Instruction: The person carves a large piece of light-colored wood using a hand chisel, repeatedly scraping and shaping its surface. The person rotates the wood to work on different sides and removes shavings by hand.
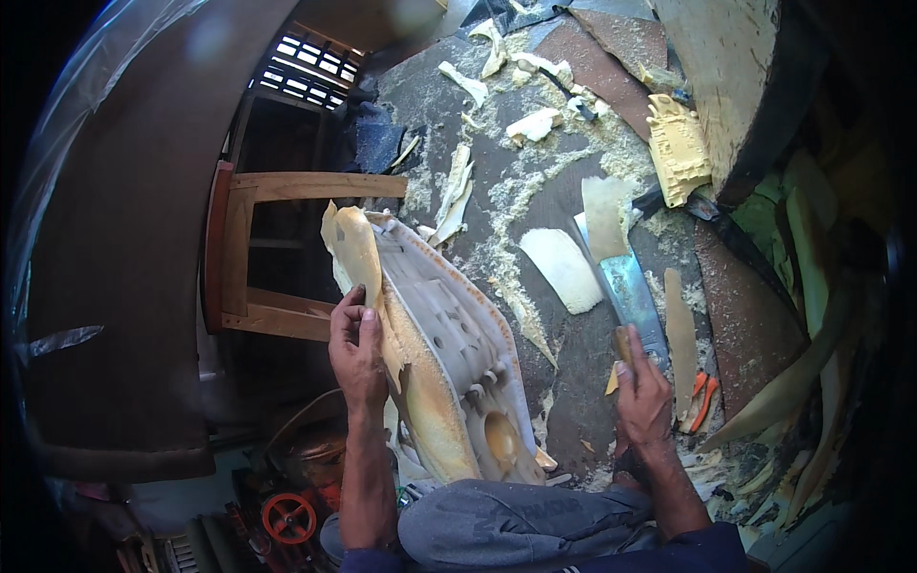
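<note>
A motorcycle seat (449, 334), with its grey plastic base facing up and yellowish foam along its side, leans across my lap. My left hand (356, 339) pinches a loose foam flap (358, 244) at the seat's far left edge, thumb on top. Over the floor at right, my right hand (645, 396) is closed around a short wooden handle (624, 346). Right beside that handle lies a wide metal blade (632, 296); whether the two are joined I cannot tell. A foam offcut (607, 215) covers the blade's far end.
Foam scraps (562, 270) and crumbs litter the dark floor. Orange-handled pliers or cutters (705, 401) lie right of my right hand. A wooden frame (315, 184) stands at left, a yellow foam block (676, 151) at far right. A machine with a red wheel (288, 518) sits lower left.
</note>
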A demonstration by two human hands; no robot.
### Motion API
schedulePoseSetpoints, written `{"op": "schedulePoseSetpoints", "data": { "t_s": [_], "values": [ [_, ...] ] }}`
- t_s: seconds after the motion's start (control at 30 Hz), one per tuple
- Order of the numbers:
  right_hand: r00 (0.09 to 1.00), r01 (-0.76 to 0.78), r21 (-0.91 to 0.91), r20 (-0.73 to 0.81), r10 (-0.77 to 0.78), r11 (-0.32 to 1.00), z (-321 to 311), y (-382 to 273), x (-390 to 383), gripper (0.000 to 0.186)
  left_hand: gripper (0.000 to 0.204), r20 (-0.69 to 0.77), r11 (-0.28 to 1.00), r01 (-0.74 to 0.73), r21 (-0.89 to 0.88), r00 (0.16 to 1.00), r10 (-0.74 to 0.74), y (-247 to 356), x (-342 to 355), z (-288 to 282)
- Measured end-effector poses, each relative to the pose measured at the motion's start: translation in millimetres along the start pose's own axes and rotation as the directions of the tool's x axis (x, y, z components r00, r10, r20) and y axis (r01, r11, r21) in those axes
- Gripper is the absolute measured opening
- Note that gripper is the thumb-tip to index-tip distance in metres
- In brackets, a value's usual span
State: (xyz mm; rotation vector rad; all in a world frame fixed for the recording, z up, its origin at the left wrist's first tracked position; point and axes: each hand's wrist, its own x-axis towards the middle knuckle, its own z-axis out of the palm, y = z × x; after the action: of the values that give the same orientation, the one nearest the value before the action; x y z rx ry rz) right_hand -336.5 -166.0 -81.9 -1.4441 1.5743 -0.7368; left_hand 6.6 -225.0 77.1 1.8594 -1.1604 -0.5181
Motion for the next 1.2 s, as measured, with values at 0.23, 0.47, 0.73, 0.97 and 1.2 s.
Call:
{"op": "schedulePoseSetpoints", "data": {
  "t_s": [0.23,0.47,0.73,0.97,1.2],
  "values": [
    [0.997,-0.025,-0.180,-0.082,0.010,0.983,-3.5,35.6,0.0,0.068,0.018,-0.042,0.998,-0.051,0.048,0.998,0.053,-2.9,-8.0,11.9],
    [0.918,0.143,-0.423,-0.281,-0.280,0.895,-17.6,38.8,-1.3,0.047,0.030,-0.129,0.997,-0.078,-0.007,0.989,0.076,-7.6,-10.7,21.0],
    [0.882,-0.109,-0.039,-0.465,0.079,0.993,-98.4,41.9,-26.3,0.018,0.030,-0.043,0.977,-0.144,-0.156,0.989,0.139,-19.7,-10.8,1.8],
    [0.602,-0.381,-0.001,-0.759,0.248,0.924,-171.1,62.3,-65.7,0.020,0.028,0.037,0.998,-0.057,-0.010,0.998,0.057,5.6,-30.5,-61.9],
    [0.837,-0.454,-0.245,-0.447,0.316,0.857,-152.0,50.7,-80.0,0.040,0.036,0.019,0.965,0.016,0.261,1.000,-0.021,29.8,-60.4,-144.8]
  ]
}}
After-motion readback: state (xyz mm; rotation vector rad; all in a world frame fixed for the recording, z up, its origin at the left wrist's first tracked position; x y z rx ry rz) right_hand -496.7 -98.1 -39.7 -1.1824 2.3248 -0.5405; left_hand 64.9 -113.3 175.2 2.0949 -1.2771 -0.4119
